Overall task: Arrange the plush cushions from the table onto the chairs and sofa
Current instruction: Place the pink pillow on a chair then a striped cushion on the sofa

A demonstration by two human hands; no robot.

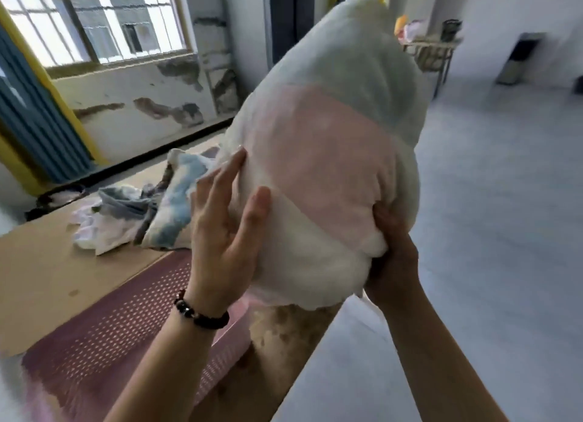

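A big plush cushion (328, 144), white with a pink band and a pale green top, is held up in the air above the table's near corner. My left hand (227, 229) lies flat against its left side with straight fingers. My right hand (389, 254) grips the cushion's lower right edge, its fingers sunk into the plush. A second cushion (176, 207), white with blue patches, lies on the brown table (47, 270) behind my left hand.
Crumpled cloths (107, 223) lie beside the blue cushion. A pink perforated basket (104, 336) sits at the table's near end. A dark bowl (60, 196) stands at the far table edge. Grey floor (504, 232) stretches to the right, with a small cluttered table (432, 47) far off.
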